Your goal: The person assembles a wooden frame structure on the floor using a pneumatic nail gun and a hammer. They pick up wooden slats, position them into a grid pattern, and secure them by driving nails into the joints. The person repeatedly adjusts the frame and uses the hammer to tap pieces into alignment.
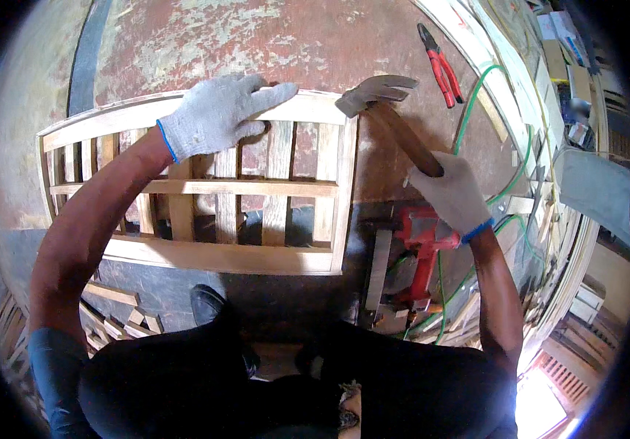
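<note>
A slatted wooden frame [256, 257] lies flat in front of me, with several upright slats and a long middle rail. My left hand [220, 113], in a white knit glove with a blue cuff, rests on its far rail with fingers stretched out. In my right hand [452, 192], gloved the same way, is a claw hammer [403, 135] gripped by its wooden handle. The hammer's head is at the frame's far right corner; whether it touches the wood I cannot tell.
Red-handled pliers [443, 69] lie beyond the hammer. A red nail gun [423, 252] sits below my right hand, near a green hose [468, 110]. Wood strips [560, 249] run along the right side, and offcuts [121, 311] lie at the lower left.
</note>
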A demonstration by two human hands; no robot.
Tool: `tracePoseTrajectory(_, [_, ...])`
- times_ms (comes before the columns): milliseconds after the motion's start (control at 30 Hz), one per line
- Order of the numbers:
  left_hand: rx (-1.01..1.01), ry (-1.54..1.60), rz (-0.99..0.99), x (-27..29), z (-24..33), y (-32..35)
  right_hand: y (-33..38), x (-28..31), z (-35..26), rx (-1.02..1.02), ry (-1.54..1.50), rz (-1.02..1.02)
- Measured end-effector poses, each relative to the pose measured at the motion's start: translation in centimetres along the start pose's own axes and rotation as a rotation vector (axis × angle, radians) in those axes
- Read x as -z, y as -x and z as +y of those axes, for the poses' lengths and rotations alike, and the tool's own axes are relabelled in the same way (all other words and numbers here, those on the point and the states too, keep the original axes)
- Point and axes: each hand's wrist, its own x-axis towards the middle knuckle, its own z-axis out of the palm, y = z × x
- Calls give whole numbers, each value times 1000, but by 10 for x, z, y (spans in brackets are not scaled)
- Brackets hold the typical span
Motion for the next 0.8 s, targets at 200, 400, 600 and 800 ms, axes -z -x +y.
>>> tracePoseTrajectory(200, [-4,39,-5,-2,0,0,-2,-12,16,45,-35,102])
tracePoseTrajectory(400, [26,-7,-39,1,2,-1,-1,-18,13,63,67,114])
tracePoseTrajectory(600, [-16,-21,62,-7,-3,1,-13,3,22,-22,6,196])
tracePoseTrajectory(800, [73,24,25,2,2,-1,-19,31,107,83,464,823])
